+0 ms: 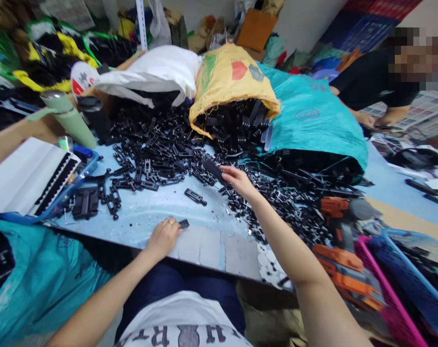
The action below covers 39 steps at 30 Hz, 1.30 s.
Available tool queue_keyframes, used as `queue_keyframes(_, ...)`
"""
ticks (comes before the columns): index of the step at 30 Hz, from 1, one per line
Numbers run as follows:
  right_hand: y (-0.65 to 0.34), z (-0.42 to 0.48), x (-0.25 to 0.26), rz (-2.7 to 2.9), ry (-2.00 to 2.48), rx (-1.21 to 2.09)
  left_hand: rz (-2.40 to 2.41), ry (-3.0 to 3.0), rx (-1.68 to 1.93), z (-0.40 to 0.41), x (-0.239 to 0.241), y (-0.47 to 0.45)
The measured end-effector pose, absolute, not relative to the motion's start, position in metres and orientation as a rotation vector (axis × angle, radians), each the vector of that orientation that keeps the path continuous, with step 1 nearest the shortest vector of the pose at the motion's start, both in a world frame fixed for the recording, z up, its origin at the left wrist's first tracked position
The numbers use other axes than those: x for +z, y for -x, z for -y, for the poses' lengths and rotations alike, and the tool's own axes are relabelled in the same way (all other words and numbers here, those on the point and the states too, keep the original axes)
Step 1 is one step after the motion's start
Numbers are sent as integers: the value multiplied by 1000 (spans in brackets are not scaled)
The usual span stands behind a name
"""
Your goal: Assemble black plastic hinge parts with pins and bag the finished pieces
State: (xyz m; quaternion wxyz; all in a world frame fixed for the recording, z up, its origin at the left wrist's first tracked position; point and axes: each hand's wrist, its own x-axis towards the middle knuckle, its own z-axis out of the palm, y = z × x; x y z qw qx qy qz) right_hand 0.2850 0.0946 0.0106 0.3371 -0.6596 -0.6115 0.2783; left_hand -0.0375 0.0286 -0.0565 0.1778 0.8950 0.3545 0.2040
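Note:
My left hand (163,236) rests near the table's front edge, fingers curled, pinching a small black plastic part (184,223) against the light blue table (146,212); a ring shows on one finger. My right hand (237,179) reaches forward into a big heap of black plastic parts (161,144) and grips a longer black piece (213,169) at the heap's edge. One separate black part (195,196) lies on the table between my hands.
Yellow sack (229,77) and teal sack (313,115) spill black parts at the back. A white sack (157,72), green bottle (69,118) and black cup (96,118) stand left. An orange drill (344,226) lies right. Another person in black (371,77) sits far right.

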Motion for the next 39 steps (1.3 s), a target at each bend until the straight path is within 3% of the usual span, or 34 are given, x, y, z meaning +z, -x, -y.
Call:
queue_keyframes(3,-270,-2,-3,1603,1664,1196,-1001,-2211,754,-32,-53,47)
queue_keyframes(5,-258,42,-12,1678,1737,1246,-1017,-2051,799,-33,-51,51)
queue_keyframes(10,-226,69,-23,2178,1850,520,-1059,-1910,798,-19,-41,44)
queue_keyframes(13,-209,54,-25,2277,1858,449,-1052,-1845,788,-7,-35,38)
queue_keyframes(21,-184,39,-28,1494,1552,1306,-1052,-1571,792,6,-30,39)
queue_keyframes(25,-167,45,-24,1195,1368,1511,-926,-1385,833,13,-30,28)
queue_keyframes(32,-157,46,-22,1079,1293,1522,-1018,-1701,844,10,-21,16)
queue_keyframes(39,-172,47,-12,1613,1335,1093,-1041,-1931,928,17,-13,8)
